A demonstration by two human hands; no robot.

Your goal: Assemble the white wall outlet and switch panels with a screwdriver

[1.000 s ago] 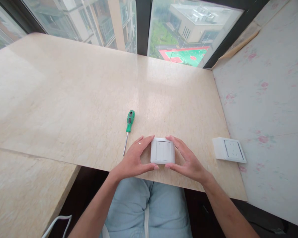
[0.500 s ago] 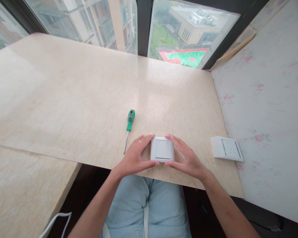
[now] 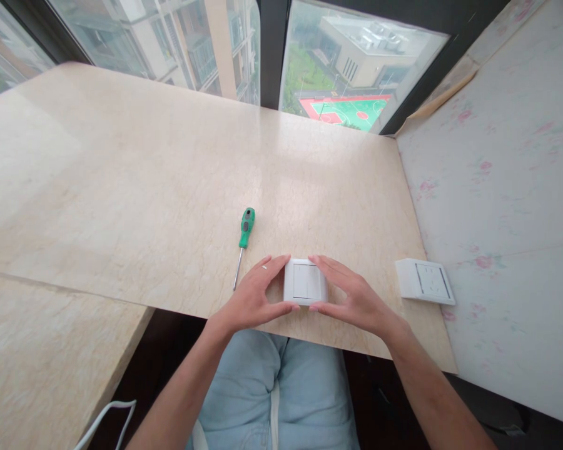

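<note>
A white wall switch (image 3: 306,282) with a square frame and rocker panels lies face up near the front edge of the stone ledge. My left hand (image 3: 258,294) grips its left side, the thumb at the near edge and the fingers at the far corner. From the right, my right hand (image 3: 351,294) grips it in the same way, thumb near and fingertips at the far edge. Left of my hands lies a screwdriver (image 3: 246,231) with a green handle, its metal shaft pointing toward me. The underside of the switch is hidden.
A white wall socket (image 3: 426,281) on a raised box sits at the right, against the floral wallpaper (image 3: 507,237). The pale ledge (image 3: 122,187) runs back to dark-framed windows. A white cable (image 3: 107,409) hangs at lower left.
Both hands stay on the switch, with the right fingertips shifted slightly left along its far edge. The view has turned a little; the screwdriver lies where it was.
</note>
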